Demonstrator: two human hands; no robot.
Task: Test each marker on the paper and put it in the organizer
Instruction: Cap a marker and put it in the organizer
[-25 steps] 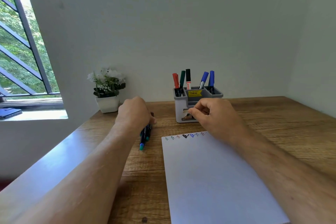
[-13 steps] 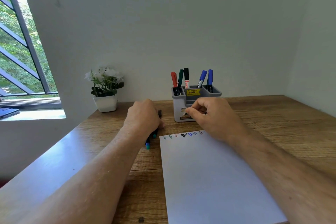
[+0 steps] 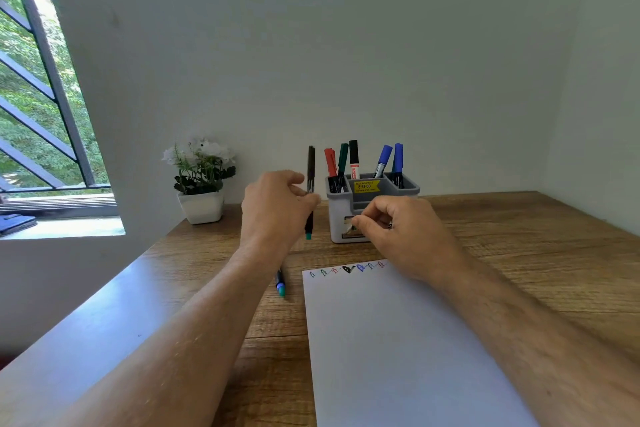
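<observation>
My left hand (image 3: 273, 211) holds a dark marker (image 3: 310, 170) upright by its middle, just left of the grey organizer (image 3: 408, 189); its teal end points down. Another marker (image 3: 280, 284) with a teal end lies on the table beside my left forearm. My right hand (image 3: 401, 236) hovers in front of the organizer with fingers curled and pinched; nothing shows in it. The organizer holds several markers: red (image 3: 330, 163), green (image 3: 343, 159), black-capped (image 3: 354, 158) and two blue (image 3: 391, 159). The white paper (image 3: 398, 340) lies near me, with small coloured marks along its top edge.
A white pot with white flowers (image 3: 201, 180) stands at the back left of the wooden table (image 3: 536, 246). A window with bars (image 3: 38, 97) is at the far left, above a sill. White walls close the back and right.
My left hand has lifted one marker off the table and turned it upright near the organizer, leaving another marker lying there. My right hand stayed in front of the organizer.
</observation>
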